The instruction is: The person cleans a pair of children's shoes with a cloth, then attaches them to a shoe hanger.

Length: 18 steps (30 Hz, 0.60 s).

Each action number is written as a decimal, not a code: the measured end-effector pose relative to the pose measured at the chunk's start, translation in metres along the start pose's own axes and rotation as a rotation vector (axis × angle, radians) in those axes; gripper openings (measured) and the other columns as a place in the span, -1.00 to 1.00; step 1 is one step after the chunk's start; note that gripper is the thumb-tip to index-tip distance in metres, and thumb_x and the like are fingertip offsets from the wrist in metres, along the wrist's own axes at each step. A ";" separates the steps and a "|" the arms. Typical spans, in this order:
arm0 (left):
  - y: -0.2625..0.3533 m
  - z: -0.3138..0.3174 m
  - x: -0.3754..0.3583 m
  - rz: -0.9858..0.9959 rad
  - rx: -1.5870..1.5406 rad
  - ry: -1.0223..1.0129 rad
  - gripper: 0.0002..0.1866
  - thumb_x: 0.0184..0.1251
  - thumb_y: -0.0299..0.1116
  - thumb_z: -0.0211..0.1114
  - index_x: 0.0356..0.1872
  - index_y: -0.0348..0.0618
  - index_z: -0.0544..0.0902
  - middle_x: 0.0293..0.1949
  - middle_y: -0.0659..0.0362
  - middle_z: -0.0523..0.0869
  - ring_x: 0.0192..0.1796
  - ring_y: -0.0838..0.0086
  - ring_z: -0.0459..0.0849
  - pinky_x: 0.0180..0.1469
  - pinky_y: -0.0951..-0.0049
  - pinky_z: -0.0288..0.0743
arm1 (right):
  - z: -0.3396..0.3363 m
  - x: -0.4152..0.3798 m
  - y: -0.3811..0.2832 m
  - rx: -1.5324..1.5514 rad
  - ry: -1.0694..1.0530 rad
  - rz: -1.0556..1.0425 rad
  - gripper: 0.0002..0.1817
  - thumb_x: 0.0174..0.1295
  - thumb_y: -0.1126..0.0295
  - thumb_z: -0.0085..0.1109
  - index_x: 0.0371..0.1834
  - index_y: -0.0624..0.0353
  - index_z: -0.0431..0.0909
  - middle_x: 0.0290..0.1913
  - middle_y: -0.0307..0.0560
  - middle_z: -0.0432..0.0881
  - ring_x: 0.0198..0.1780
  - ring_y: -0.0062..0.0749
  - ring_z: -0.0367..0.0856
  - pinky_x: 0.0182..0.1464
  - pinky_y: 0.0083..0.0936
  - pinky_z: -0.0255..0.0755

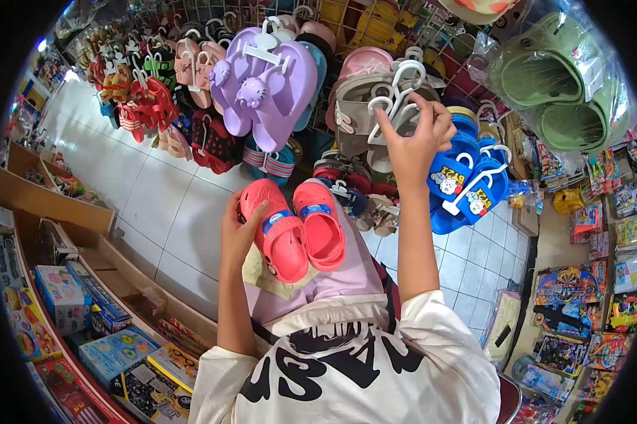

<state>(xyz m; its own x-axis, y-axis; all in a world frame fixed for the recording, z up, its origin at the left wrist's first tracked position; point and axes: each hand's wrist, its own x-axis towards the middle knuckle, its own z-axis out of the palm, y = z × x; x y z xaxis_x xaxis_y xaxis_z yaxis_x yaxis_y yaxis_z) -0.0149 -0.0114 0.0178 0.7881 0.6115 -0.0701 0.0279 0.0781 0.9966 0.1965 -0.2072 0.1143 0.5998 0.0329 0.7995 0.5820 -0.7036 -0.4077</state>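
Observation:
My left hand grips a coral-red clog at its outer side, thumb over the top near a blue label. Beside it on my lap lies the matching clog, sole down and also with a blue label. Raised at the right, my right hand has thumb and index finger curled around a white plastic shoe hanger. Right behind that hanger hang grey sandals. Just below the right wrist hang blue slides with white cartoon figures.
Lilac sandals hang on the rack ahead, with red and pink pairs further left. Green clogs in clear plastic hang at upper right. Boxed toys fill shelves at left; packaged toys line the right. White tile floor lies below.

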 end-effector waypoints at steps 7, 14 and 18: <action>-0.010 -0.005 -0.003 -0.001 -0.006 0.006 -0.55 0.22 -0.34 0.44 0.08 -0.27 0.53 -0.09 0.14 0.66 -0.08 0.53 0.63 -0.01 0.50 0.52 | 0.006 0.010 0.013 0.032 -0.043 -0.040 -0.65 0.00 0.15 0.46 -0.17 0.00 0.67 -0.03 -0.11 0.42 0.10 -0.12 0.28 0.08 -0.15 0.10; -0.016 -0.004 -0.005 -0.003 0.021 0.007 -0.54 0.28 -0.31 0.38 0.13 -0.27 0.51 -0.03 0.13 0.64 -0.03 0.49 0.63 0.06 0.48 0.51 | 0.000 0.014 -0.004 0.114 0.048 -0.197 -0.67 0.02 0.27 0.44 -0.17 0.08 0.60 -0.11 -0.20 0.58 0.02 -0.25 0.43 0.04 -0.26 0.09; -0.021 -0.005 -0.004 -0.045 -0.042 0.007 -0.51 0.24 -0.34 0.43 0.14 -0.28 0.49 -0.02 0.10 0.64 -0.01 0.49 0.62 0.08 0.48 0.49 | -0.015 -0.004 -0.016 0.235 0.001 -0.250 -0.69 0.00 0.30 0.45 -0.19 0.05 0.60 -0.23 -0.28 0.65 -0.09 -0.34 0.52 0.01 -0.33 0.10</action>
<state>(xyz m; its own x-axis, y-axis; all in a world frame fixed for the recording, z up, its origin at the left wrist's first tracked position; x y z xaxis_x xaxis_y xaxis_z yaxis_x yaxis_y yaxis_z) -0.0212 -0.0116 -0.0030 0.7822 0.6123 -0.1155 0.0374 0.1389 0.9896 0.1762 -0.2067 0.1248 0.4223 0.1823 0.8879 0.8213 -0.4914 -0.2898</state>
